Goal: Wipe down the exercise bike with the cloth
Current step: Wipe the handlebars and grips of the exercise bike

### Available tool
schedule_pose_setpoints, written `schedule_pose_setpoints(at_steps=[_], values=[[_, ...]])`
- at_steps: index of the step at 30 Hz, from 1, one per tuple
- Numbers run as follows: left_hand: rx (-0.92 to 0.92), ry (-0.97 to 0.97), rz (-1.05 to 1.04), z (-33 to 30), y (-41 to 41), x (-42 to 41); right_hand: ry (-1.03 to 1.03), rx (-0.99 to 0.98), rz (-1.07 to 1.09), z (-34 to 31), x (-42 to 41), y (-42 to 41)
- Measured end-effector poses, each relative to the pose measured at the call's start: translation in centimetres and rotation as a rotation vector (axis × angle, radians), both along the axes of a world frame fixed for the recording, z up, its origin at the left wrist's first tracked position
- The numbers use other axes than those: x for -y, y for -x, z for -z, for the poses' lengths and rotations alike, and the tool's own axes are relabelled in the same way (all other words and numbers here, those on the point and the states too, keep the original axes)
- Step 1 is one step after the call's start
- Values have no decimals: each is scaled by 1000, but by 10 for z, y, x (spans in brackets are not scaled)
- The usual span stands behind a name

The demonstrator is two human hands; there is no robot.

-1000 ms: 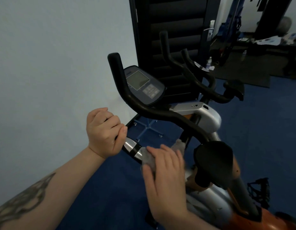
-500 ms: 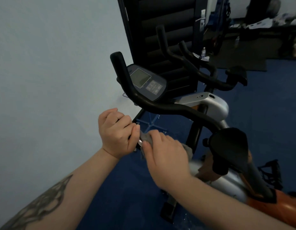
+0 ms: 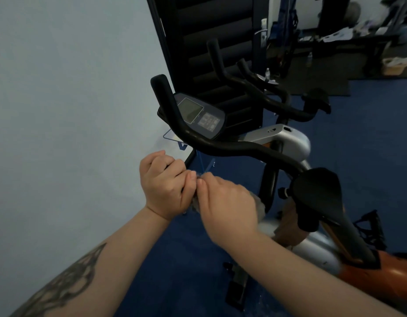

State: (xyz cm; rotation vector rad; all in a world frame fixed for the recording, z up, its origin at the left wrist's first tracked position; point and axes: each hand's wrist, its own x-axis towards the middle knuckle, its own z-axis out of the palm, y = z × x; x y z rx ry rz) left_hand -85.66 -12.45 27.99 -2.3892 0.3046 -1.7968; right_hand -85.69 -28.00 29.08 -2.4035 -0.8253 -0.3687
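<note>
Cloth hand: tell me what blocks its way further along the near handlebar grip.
The left hand grips that bar's end, right against the right hand holding the grey cloth. It stands directly in the way; nothing else visible does.

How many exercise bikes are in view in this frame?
2. The near exercise bike, with the console, is under both hands beside the wall; a second bike stands just beyond it, only its handlebars and saddle showing. Others may be hidden in the cluttered background.

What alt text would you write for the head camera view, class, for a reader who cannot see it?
Two hands meet at an exercise bike's near handlebar end: the left hand grips it while the right hand holds a grey cloth against it.
</note>
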Motion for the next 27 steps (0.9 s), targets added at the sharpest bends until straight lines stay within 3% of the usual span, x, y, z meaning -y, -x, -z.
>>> schedule_pose_setpoints(at_steps=[6, 10, 13, 18, 23, 27], values=[[-17, -13, -27, 3, 1, 0, -52, 73, -209, 32, 61, -10], [-14, -5, -51, 2, 0, 0, 27, 202, -114, 14, 33, -14], [-20, 9, -81, 3, 1, 2, 28, 203, -158, 8, 20, -13], [-60, 53, -131, 4, 5, 6, 16, 121, -289, 40, 71, -23], [-64, 76, -184, 2, 6, 12, -260, -70, -76, 45, 67, -27], [-67, 86, -194, 3, 7, 14, -390, -205, -82, 55, 67, -8]])
